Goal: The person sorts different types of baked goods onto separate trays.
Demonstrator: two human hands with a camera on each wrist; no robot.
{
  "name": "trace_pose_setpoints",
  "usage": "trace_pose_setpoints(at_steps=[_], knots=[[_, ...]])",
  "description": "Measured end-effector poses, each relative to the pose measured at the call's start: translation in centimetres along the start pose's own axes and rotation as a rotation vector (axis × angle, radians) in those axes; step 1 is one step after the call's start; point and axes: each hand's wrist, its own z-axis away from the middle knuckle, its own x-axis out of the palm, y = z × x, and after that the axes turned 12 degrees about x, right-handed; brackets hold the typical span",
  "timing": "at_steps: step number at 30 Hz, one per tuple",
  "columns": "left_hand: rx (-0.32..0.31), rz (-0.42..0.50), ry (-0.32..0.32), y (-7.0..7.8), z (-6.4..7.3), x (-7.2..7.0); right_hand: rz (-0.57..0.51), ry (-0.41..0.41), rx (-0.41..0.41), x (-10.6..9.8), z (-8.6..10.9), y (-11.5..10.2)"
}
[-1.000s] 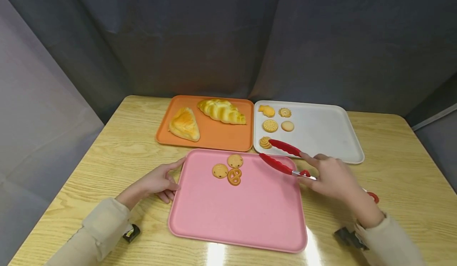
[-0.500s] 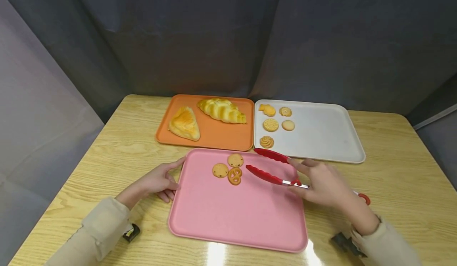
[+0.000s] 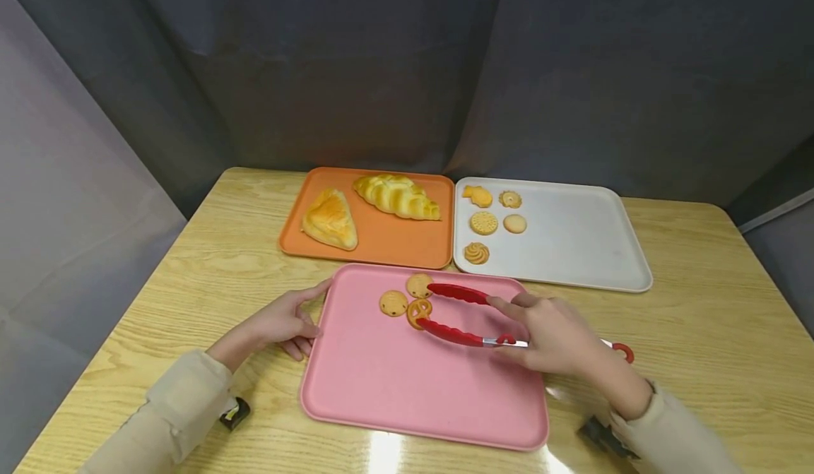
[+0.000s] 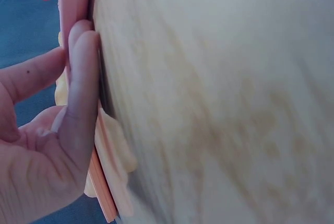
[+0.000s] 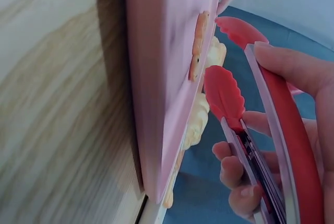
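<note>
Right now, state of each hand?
Left hand: open, touching the left edge of the pink tray.
Right hand: closed, holding the red tongs, which are spread apart.

No readable text, label, brand, number or sign in any view. Nearest to a label: small pale-and-yellow patch on the black object beside the left sleeve, closer to the wearer than the left hand; too small to read. Round biscuit on the white tray, beyond the right hand and to its left, has a patterned top; can't tell if letters. Nothing legible on the tongs in the right hand or the pink tray by the left.
</note>
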Motion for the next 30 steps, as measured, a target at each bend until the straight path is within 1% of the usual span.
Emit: trace_pose_setpoints(at_steps=[4, 9, 15, 22, 30], knots=[[-0.002, -0.003, 0.003, 0.1, 0.0, 0.1, 0.019, -0.025, -0.005, 0.2, -0.2, -0.3], [-0.003, -0.003, 0.002, 0.0, -0.1, 0.1, 0.006, -0.055, 0.001, 0.5, -0.3, -0.7], [-0.004, 0.000, 0.002, -0.1, -0.1, 0.0, -0.005, -0.054, -0.002, 0.8, -0.6, -1.1], [-0.002, 0.003, 0.002, -0.1, -0.1, 0.0, -0.008, -0.082, 0.010, 1.0, -0.9, -1.6], [0.003, 0.006, 0.001, -0.2, 0.0, -0.1, -0.009, -0.076, -0.017, 0.8, -0.8, -1.7]])
